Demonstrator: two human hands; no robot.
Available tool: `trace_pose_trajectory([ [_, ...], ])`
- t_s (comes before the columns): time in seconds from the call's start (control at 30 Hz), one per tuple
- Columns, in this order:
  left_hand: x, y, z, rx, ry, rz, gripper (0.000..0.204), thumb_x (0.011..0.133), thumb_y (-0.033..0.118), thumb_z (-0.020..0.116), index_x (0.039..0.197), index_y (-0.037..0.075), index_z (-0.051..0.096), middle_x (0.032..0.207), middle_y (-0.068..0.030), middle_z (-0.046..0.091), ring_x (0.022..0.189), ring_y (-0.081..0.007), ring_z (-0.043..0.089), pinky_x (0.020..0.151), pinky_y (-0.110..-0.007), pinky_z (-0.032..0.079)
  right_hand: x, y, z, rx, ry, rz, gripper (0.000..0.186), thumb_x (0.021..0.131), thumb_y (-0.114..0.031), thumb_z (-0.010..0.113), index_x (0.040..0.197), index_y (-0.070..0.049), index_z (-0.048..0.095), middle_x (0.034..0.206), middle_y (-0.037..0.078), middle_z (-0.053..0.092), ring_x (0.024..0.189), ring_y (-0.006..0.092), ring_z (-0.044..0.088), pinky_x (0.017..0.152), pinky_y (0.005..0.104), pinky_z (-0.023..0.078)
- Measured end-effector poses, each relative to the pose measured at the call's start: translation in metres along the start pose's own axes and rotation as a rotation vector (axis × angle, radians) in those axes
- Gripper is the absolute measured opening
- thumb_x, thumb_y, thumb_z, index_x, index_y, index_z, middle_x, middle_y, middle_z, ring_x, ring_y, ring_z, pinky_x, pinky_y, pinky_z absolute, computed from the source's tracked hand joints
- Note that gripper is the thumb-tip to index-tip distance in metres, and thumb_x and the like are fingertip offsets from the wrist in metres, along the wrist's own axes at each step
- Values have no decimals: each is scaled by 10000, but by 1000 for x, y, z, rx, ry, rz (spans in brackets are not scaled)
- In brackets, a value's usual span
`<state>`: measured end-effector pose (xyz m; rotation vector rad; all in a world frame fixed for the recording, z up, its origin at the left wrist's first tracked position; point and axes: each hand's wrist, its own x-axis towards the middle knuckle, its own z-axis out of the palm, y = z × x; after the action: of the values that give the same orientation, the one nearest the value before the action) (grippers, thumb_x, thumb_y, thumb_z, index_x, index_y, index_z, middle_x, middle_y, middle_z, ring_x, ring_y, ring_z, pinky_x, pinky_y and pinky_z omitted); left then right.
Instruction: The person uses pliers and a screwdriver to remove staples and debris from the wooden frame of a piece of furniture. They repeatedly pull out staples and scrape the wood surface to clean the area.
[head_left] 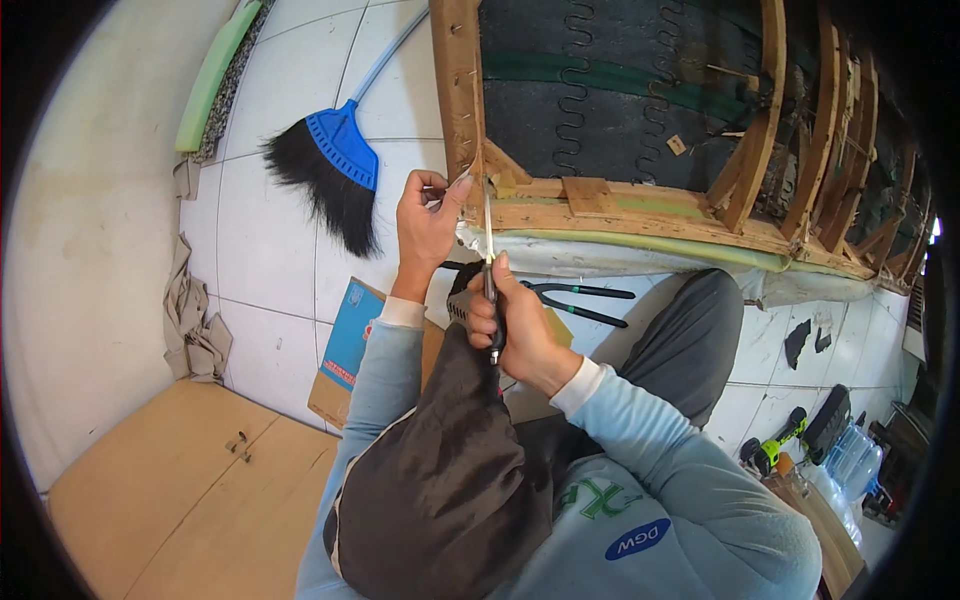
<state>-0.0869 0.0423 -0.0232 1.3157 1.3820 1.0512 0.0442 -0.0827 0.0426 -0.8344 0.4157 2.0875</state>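
My right hand (530,335) is wrapped round the black handle of a screwdriver (494,310). Its metal shaft points away from me, with the tip against the near left corner of a wooden sofa frame (620,215). At that same corner, my left hand (428,225) has thumb and fingers drawn together beside the upright rail; what they pinch, if anything, is too small to make out. Pale torn fabric and foam (600,255) hang along the frame's near edge. Just right of my right hand, long-handled pliers (590,303) with black and green grips lie on the floor.
A blue broom (343,150) with black bristles lies left of the frame. Flattened cardboard (345,350) is by my left forearm, crumpled brown fabric (195,315) by the wall. A wooden cabinet (190,480) is near left; a green power tool (780,440) and water bottles (853,458) sit right.
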Motion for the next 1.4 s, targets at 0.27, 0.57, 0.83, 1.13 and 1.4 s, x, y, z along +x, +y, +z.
trace_pose_trajectory([
  [0.27,0,1,5,34,1,-29,421,948,312,862,986,-9,593,855,-68,658,796,-132,614,699,-290,540,-5,-26,-18,596,-876,101,514,1116,-614,446,1131,-123,596,638,-39,414,480,118,391,448,293,364],
  [0.57,-7,19,21,259,131,173,405,1049,330,721,1160,-10,531,980,-116,624,841,-187,634,701,-335,533,-29,-54,-22,-745,99,-383,436,1103,-227,599,1453,-5,466,874,68,596,631,178,690,529,335,582],
  [0.83,-8,26,17,225,80,70,466,1045,351,721,1209,-43,533,1111,-149,644,873,-197,620,760,-341,536,-38,-16,-12,-837,64,-340,518,1091,-226,609,1481,16,369,859,77,618,593,145,623,510,307,521],
  [1.13,3,46,33,544,78,93,747,900,297,833,1407,-50,408,1288,-269,643,1059,-366,716,921,-455,562,-62,-27,-81,-1208,191,-813,446,1072,-106,609,1470,-14,429,840,91,600,688,153,557,640,348,497],
  [1.4,6,48,47,514,44,111,767,924,189,751,1525,-13,319,1328,-329,647,1174,-530,660,992,-549,532,-81,-88,-167,-2180,503,-933,292,904,-53,653,1193,-74,628,1016,145,711,985,375,675,886,509,496],
])
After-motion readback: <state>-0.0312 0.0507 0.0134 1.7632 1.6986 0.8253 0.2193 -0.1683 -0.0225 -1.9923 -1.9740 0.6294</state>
